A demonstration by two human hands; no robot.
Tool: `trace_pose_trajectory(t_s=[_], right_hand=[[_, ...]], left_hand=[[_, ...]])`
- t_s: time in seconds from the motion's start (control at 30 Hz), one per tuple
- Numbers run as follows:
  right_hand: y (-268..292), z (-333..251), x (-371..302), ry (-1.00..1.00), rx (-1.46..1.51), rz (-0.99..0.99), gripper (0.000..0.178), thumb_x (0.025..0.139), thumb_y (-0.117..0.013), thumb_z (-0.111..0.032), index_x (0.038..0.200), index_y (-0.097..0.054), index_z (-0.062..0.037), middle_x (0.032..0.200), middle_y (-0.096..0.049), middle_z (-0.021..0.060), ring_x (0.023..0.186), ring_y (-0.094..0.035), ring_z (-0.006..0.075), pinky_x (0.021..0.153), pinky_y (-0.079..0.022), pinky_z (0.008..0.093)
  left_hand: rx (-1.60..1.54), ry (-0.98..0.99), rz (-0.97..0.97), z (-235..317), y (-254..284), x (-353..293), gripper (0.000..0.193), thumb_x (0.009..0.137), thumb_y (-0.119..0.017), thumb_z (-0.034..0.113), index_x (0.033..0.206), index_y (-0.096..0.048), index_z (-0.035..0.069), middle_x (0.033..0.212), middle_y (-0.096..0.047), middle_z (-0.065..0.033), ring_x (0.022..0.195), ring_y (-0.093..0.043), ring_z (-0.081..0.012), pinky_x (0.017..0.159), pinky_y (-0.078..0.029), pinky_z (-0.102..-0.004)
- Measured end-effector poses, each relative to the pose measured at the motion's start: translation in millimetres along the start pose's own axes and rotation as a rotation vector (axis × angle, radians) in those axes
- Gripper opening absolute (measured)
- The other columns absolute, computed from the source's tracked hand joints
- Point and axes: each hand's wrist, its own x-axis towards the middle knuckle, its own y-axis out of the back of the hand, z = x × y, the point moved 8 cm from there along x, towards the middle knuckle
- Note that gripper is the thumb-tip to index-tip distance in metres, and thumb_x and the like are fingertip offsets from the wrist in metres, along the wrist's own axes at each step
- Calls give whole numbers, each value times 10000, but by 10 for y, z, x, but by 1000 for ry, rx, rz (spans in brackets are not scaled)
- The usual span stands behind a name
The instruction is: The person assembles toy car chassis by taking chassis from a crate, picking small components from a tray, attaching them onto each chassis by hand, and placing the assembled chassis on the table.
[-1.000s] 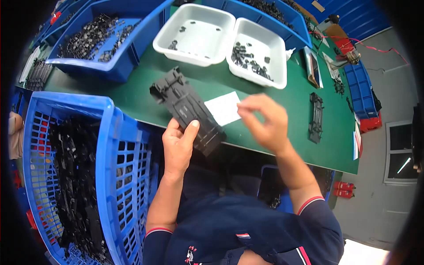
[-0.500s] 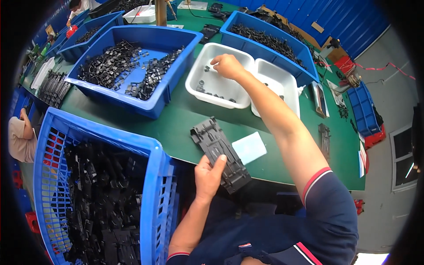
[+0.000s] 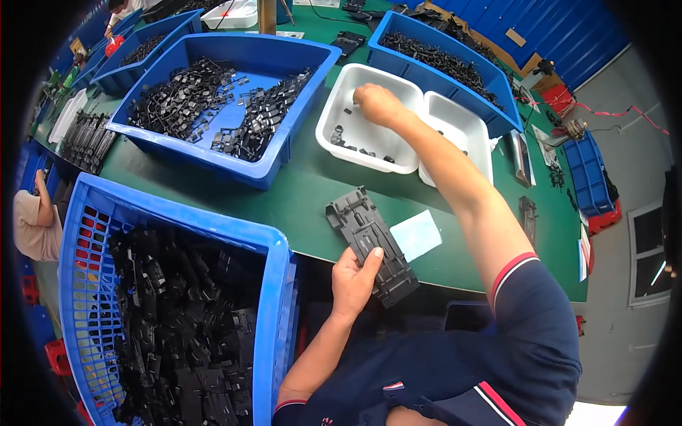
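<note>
My left hand (image 3: 353,280) grips a long black plastic frame part (image 3: 370,243) that lies on the near edge of the green table (image 3: 312,192). My right hand (image 3: 376,104) reaches far forward into the left white tray (image 3: 341,145), its fingers curled down among a few small black pieces (image 3: 339,134); whether it pinches one I cannot tell. A second white tray (image 3: 470,135) stands just right of it. A pale blue card (image 3: 416,235) lies flat next to the frame part.
A blue slatted crate (image 3: 280,284) full of black frame parts stands at my left. Blue bins (image 3: 273,153) of black clips sit at the back, another blue bin (image 3: 490,99) behind the trays. More black parts (image 3: 526,213) lie at the right. Another person (image 3: 35,224) is at far left.
My right hand went from the card near the frame part out to the left white tray and now dips into it. The left hand keeps its hold on the frame part.
</note>
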Motion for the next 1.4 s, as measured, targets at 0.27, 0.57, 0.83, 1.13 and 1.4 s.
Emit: trace_pose_trajectory(t_s=[0.27, 0.57, 0.83, 1.13, 1.4], right_hand=[[1032, -316, -1197, -306, 874, 136, 243, 850, -640, -213, 917, -662, 19, 739, -642, 30, 635, -593, 81, 593, -490, 229], [718, -233, -2801, -504, 846, -45, 121, 851, -648, -127, 840, -662, -7, 675, -571, -51, 602, -478, 8, 541, -393, 174], [599, -123, -2960, -486, 728, 44, 145, 832, -654, -141, 839, -672, 3, 643, -577, -28, 586, -474, 25, 536, -403, 204], [542, -139, -2887, -382, 688, 63, 177, 831, -647, -152, 866, -671, 21, 683, -624, 39, 623, -535, 76, 582, -454, 247], [581, -205, -2860, -310, 442, 111, 139, 812, -644, -128, 860, -669, 0, 774, -647, 105, 670, -608, 190, 628, -491, 302]], left_hand=[[3, -93, 71, 97, 24, -8, 168, 903, -619, 108, 1028, -603, -2, 958, -649, -40, 832, -585, -78, 767, -481, -243], [-88, -22, 11, 13, -178, -160, 194, 901, -621, 105, 1063, -599, 2, 1003, -648, -50, 880, -591, -90, 836, -460, -243], [-50, -28, 19, -120, -241, -221, 206, 897, -628, 108, 1071, -594, 3, 1015, -647, -53, 892, -592, -92, 842, -462, -246], [-4, -35, 47, -130, -212, -190, 215, 898, -627, 114, 1076, -589, 0, 1015, -644, -49, 894, -592, -89, 840, -462, -245], [29, -42, 43, -118, -224, -188, 221, 899, -629, 126, 1073, -589, -3, 997, -648, -45, 872, -589, -79, 815, -462, -233]])
